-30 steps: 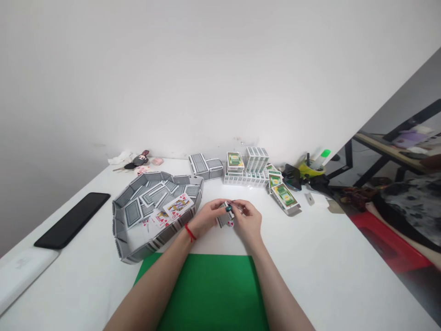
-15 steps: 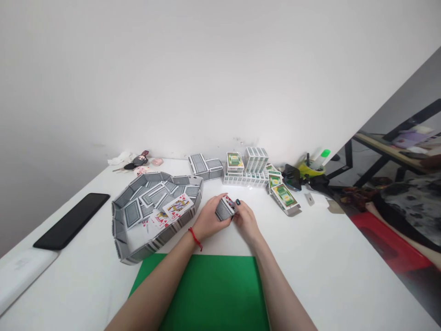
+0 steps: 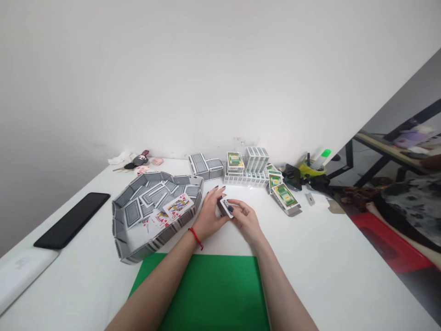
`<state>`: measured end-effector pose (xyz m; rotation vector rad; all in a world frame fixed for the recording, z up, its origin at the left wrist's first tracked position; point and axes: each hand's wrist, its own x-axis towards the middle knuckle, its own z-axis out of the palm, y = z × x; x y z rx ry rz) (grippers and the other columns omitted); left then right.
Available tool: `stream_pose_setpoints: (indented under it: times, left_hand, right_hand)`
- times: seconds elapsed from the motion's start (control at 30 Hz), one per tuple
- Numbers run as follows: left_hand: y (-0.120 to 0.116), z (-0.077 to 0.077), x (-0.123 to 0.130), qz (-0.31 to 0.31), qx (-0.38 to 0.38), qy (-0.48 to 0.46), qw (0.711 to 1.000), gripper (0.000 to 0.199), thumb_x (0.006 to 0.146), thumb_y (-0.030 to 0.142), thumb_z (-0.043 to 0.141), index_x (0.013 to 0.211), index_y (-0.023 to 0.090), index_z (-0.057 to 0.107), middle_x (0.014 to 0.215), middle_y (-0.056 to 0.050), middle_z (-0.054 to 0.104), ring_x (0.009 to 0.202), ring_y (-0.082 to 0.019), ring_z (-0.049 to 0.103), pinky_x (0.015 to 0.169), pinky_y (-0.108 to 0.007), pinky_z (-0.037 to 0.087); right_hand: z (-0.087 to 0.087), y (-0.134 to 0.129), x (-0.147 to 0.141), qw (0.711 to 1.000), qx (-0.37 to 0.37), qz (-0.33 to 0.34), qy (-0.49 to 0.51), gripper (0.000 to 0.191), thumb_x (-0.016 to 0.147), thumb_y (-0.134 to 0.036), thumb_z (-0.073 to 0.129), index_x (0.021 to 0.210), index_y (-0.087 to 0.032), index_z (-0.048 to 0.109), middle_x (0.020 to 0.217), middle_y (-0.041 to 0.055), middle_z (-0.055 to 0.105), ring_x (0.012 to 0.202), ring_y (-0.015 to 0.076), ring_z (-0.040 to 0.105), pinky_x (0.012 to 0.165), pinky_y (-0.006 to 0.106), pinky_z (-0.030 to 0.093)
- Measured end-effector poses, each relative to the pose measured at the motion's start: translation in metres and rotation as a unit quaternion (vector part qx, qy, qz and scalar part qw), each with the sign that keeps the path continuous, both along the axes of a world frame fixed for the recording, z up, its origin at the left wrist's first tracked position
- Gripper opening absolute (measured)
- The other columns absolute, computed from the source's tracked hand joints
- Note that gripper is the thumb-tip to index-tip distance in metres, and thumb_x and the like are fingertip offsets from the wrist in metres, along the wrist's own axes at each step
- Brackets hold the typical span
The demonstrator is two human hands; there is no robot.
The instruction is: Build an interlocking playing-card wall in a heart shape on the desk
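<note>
Over the white table, my left hand (image 3: 209, 214) curves around the left side of a small stack of playing cards (image 3: 226, 208), with its thumb at the near edge and its fingers reaching past the far edge. Fingers of my right hand (image 3: 244, 217) press on the stack from the right. A white face with black marks shows on top, and a darker edge lies to its left. Beside my left hand stands a low-walled tray (image 3: 165, 236) built of grey-backed cards. Loose cards (image 3: 151, 202) lie inside it, including a face-up queen (image 3: 178, 206).
A green mat (image 3: 213, 289) lies under my forearms. Card boxes (image 3: 246, 177) and grey card bundles (image 3: 206, 166) stand by the wall, with opened boxes (image 3: 285, 196) to the right. A black phone-like slab (image 3: 72, 220) and keys (image 3: 132, 164) lie left; a yellow pen holder (image 3: 312, 170) stands right.
The card stack has turned from its grey back to a white face with black marks. My left fingers have stretched out further, and my right fingers have moved over the top of the stack.
</note>
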<state>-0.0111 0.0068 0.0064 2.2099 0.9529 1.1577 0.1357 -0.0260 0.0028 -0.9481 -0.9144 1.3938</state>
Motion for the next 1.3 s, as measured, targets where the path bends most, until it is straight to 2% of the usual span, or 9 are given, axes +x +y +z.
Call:
stream_pose_setpoints:
  times: [0.17,0.33,0.5,0.73,0.87,1.0,1.13,1.3]
  left_hand:
    - [0.000,-0.001,-0.002,0.104,0.020,0.042,0.994,0.060,0.064,0.021,0.069,0.119,0.020,0.047,0.113,-0.010,0.043,0.110,-0.027,0.040,0.097,-0.043,0.031]
    - [-0.001,-0.003,-0.001,0.106,0.037,0.057,0.992,0.057,0.064,0.016,0.065,0.117,0.020,0.045,0.110,-0.009,0.042,0.105,-0.025,0.040,0.094,-0.040,0.033]
    - [0.000,-0.006,0.001,0.110,0.045,0.054,0.991,0.053,0.064,0.015,0.064,0.114,0.018,0.045,0.109,-0.009,0.042,0.104,-0.024,0.041,0.093,-0.040,0.036]
    - [0.002,-0.010,0.002,0.113,0.047,0.063,0.991,0.050,0.066,0.018,0.063,0.113,0.016,0.046,0.109,-0.009,0.043,0.104,-0.024,0.041,0.093,-0.040,0.037]
    - [0.003,-0.012,0.002,0.104,0.047,0.061,0.992,0.048,0.067,0.015,0.061,0.112,0.015,0.046,0.110,-0.011,0.045,0.106,-0.025,0.042,0.094,-0.040,0.037]
    - [0.003,-0.011,0.002,0.076,0.045,0.051,0.995,0.049,0.068,0.013,0.059,0.114,0.016,0.044,0.114,-0.011,0.045,0.109,-0.023,0.043,0.096,-0.040,0.038]
    - [0.002,-0.010,0.002,0.052,0.053,0.027,0.997,0.046,0.070,0.013,0.058,0.114,0.018,0.044,0.115,-0.011,0.046,0.111,-0.023,0.045,0.096,-0.039,0.040]
    - [0.002,-0.013,0.002,0.029,0.051,0.004,0.998,0.047,0.069,0.010,0.057,0.114,0.018,0.043,0.119,-0.011,0.048,0.114,-0.022,0.045,0.095,-0.038,0.042]
  right_hand:
    - [-0.002,0.004,0.002,0.996,0.008,-0.092,-0.001,0.035,0.067,-0.038,0.069,0.095,-0.016,0.064,0.090,0.0076,0.070,0.079,0.0218,0.066,0.075,0.037,0.051]
    - [-0.002,0.004,-0.003,0.988,0.010,-0.146,-0.045,0.036,0.062,-0.034,0.073,0.091,-0.015,0.065,0.091,0.0096,0.070,0.086,0.0251,0.066,0.081,0.040,0.051]
    - [-0.009,0.005,-0.009,0.984,0.022,-0.153,-0.083,0.040,0.060,-0.032,0.073,0.094,-0.015,0.063,0.101,0.0121,0.068,0.099,0.0257,0.062,0.086,0.038,0.050]
    - [-0.012,0.002,-0.014,0.965,0.063,-0.186,-0.176,0.043,0.064,-0.032,0.069,0.102,-0.016,0.059,0.104,0.0102,0.066,0.094,0.0225,0.063,0.082,0.035,0.052]
    - [-0.010,0.001,-0.015,0.958,0.077,-0.173,-0.217,0.051,0.065,-0.032,0.068,0.112,-0.018,0.055,0.113,0.0108,0.060,0.097,0.0230,0.060,0.080,0.035,0.053]
    - [-0.007,0.002,-0.014,0.976,0.067,-0.124,-0.165,0.053,0.065,-0.033,0.068,0.114,-0.019,0.053,0.117,0.0117,0.057,0.097,0.0229,0.060,0.081,0.035,0.052]
    - [-0.002,0.002,-0.012,0.992,0.052,-0.063,-0.100,0.047,0.064,-0.032,0.070,0.107,-0.020,0.055,0.112,0.0089,0.060,0.091,0.0205,0.062,0.083,0.035,0.049]
    - [-0.001,0.002,-0.012,0.989,0.047,-0.059,-0.129,0.042,0.064,-0.033,0.071,0.099,-0.018,0.055,0.095,0.0061,0.066,0.085,0.0200,0.062,0.079,0.034,0.049]
